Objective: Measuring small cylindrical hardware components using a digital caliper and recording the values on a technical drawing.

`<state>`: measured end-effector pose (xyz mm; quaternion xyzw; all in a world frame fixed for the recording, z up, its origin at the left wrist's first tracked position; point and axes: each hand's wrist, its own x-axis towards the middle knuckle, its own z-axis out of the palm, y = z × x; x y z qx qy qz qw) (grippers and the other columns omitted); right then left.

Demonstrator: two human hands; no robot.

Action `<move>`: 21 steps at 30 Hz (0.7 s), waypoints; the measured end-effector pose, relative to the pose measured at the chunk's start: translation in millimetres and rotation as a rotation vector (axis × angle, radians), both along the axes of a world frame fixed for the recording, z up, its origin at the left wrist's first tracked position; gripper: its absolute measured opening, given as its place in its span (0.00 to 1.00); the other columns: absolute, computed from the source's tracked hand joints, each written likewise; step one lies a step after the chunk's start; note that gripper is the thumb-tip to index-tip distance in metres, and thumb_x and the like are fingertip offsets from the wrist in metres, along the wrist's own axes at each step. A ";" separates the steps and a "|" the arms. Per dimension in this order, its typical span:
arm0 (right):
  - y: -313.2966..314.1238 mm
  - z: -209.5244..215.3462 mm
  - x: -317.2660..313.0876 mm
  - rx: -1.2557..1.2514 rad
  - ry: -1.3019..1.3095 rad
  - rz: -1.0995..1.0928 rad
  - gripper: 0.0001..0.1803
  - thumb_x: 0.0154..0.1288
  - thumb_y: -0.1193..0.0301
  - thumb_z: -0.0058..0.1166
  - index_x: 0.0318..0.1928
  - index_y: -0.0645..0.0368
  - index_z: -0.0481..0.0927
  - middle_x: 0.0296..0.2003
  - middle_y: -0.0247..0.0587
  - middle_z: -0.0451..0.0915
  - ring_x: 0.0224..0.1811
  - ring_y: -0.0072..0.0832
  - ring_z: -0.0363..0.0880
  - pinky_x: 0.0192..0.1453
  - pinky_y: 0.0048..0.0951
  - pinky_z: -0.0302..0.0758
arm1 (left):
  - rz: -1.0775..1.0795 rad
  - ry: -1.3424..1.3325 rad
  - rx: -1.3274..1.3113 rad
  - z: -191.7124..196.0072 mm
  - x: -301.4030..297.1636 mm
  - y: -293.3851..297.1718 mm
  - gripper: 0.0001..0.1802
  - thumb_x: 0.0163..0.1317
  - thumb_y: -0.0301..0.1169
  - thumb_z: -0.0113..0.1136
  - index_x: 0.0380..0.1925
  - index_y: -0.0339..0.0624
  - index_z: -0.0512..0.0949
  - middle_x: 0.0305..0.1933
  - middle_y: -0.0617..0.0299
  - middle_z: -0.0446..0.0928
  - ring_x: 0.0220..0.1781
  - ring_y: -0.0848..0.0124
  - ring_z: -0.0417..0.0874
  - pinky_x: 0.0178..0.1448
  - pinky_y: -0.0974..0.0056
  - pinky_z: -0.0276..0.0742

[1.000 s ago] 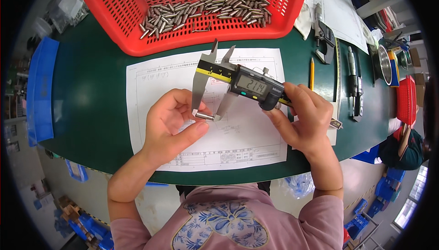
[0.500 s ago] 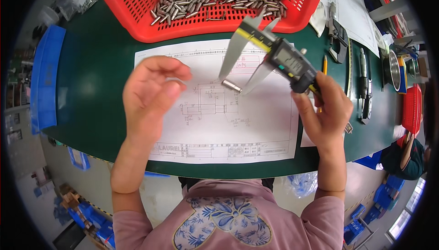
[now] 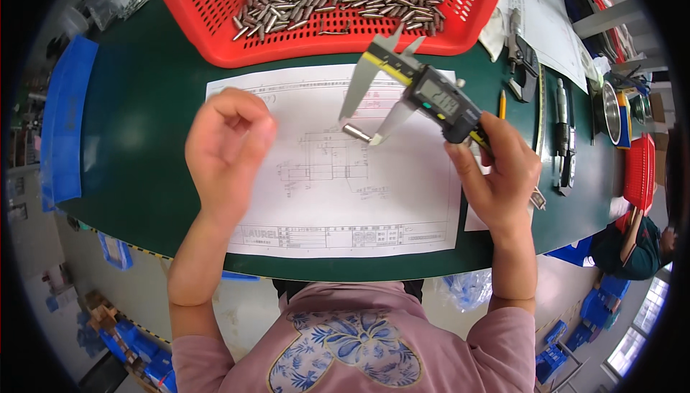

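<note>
A digital caliper (image 3: 449,109) is in my right hand (image 3: 499,170), whose fingers and thumb wrap its lower right end. Its jaws point down and left over a drawing sheet (image 3: 402,213). Between the jaw tips sits a short shiny metal pin (image 3: 356,133), held above the paper. My left hand (image 3: 228,156), slightly blurred, is raised over the sheet's left side. Its fingers curl in and the thumb meets the index finger, with nothing visible between them. Beyond the hands, a red perforated basket (image 3: 223,47) holds many similar metal pins (image 3: 280,12).
A micrometer (image 3: 523,62), a pencil (image 3: 502,104) and another measuring tool (image 3: 563,131) lie on the green table (image 3: 144,141) at right. A blue tray (image 3: 68,120) stands at the left edge. Another person (image 3: 632,246) is at the far right.
My left hand's fingers have closed in from a wide curve, and the hand has shifted slightly left. The caliper still holds the pin; the whole view has shifted a little.
</note>
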<state>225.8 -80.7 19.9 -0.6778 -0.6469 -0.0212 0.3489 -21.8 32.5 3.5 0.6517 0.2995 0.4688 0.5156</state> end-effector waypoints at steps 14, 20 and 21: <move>-1.2 0.7 -4.1 -0.047 -0.061 0.090 0.19 0.42 0.65 0.65 0.35 0.59 0.76 0.17 0.35 0.70 0.13 0.30 0.69 0.15 0.28 0.63 | -0.222 0.411 0.851 1.7 15.1 -23.5 0.26 0.31 0.16 0.57 0.38 0.39 0.80 0.10 0.69 0.58 0.10 0.72 0.59 0.14 0.69 0.53; -1.1 -1.1 -4.4 -0.054 -0.059 0.084 0.19 0.42 0.66 0.65 0.35 0.59 0.75 0.17 0.35 0.70 0.14 0.30 0.69 0.15 0.28 0.63 | 0.012 0.300 0.455 0.2 10.5 -26.5 0.16 0.44 0.18 0.57 0.38 0.34 0.74 0.20 0.64 0.69 0.18 0.76 0.68 0.22 0.73 0.62; -0.5 -1.2 -4.5 -0.055 -0.059 0.080 0.19 0.42 0.66 0.65 0.35 0.59 0.75 0.17 0.35 0.71 0.14 0.30 0.70 0.16 0.28 0.63 | -0.037 0.255 0.292 2.3 11.6 -23.3 0.16 0.46 0.19 0.57 0.38 0.35 0.72 0.27 0.62 0.71 0.25 0.77 0.70 0.27 0.74 0.64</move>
